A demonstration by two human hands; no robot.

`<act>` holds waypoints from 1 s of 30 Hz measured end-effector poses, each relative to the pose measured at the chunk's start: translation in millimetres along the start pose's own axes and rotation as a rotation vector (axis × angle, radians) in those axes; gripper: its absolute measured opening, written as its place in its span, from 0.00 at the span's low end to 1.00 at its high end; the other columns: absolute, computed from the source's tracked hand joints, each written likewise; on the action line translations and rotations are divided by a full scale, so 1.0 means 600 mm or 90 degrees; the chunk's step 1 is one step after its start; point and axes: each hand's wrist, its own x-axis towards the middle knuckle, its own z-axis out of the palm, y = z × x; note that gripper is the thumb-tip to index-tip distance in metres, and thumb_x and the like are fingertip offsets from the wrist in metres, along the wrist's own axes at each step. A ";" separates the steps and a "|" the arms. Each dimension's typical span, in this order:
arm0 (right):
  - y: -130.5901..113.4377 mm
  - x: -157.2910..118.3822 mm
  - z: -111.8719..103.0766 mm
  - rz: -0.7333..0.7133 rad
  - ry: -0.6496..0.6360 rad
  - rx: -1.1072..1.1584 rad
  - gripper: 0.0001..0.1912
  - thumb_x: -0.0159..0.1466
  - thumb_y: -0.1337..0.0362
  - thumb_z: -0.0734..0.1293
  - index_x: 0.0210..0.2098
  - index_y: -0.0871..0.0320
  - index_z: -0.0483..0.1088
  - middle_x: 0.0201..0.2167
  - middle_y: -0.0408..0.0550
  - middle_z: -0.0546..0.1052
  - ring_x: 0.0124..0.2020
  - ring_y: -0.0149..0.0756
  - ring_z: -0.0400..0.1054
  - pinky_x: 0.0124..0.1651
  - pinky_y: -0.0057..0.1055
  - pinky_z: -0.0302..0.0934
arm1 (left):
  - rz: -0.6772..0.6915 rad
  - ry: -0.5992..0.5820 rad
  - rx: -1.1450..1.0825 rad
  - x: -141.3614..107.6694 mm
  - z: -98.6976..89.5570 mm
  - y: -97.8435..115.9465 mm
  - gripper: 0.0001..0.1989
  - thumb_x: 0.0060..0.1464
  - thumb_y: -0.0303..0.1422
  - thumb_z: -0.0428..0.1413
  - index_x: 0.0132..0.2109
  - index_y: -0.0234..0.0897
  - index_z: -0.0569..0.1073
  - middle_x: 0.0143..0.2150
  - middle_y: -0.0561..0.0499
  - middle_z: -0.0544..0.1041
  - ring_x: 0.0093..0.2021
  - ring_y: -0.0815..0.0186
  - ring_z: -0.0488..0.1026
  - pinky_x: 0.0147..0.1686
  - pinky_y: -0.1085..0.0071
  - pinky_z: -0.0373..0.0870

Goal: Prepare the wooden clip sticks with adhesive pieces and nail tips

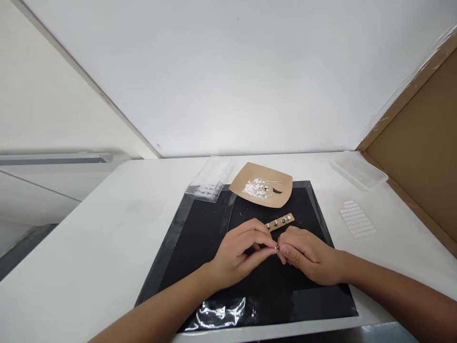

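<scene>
My left hand pinches a tiny piece, whitish with a darker spot, between thumb and forefinger. It is too small to name. Close against it, my right hand is closed, its thumb pressed to the curled forefinger at the same piece. What lies inside those right fingers is hidden. Just beyond both hands, a narrow tan strip bears several small round dark metal bits and white dots; its near end is partly behind my left hand. Under the hands lies a black mat.
Behind the strip stands a tan dish with many small white discs and a dark curved sliver. A clear compartment case lies left of it. At the right are a translucent tray, a sheet of white stickers and a cardboard panel.
</scene>
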 end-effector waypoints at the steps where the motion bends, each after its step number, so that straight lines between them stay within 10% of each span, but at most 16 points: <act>1: 0.001 0.000 0.001 0.003 0.013 -0.006 0.22 0.81 0.57 0.52 0.35 0.56 0.67 0.29 0.41 0.71 0.33 0.31 0.64 0.44 0.32 0.58 | -0.016 -0.004 -0.005 -0.001 0.000 0.000 0.08 0.61 0.22 0.64 0.46 0.34 0.79 0.39 0.46 0.79 0.37 0.68 0.78 0.32 0.77 0.77; 30: -0.015 0.002 -0.003 0.117 -0.041 0.101 0.28 0.81 0.50 0.50 0.28 0.56 0.60 0.22 0.40 0.67 0.25 0.30 0.60 0.33 0.29 0.58 | 0.088 0.026 0.050 0.008 0.001 0.010 0.10 0.60 0.22 0.66 0.47 0.37 0.80 0.37 0.48 0.81 0.38 0.64 0.79 0.39 0.67 0.80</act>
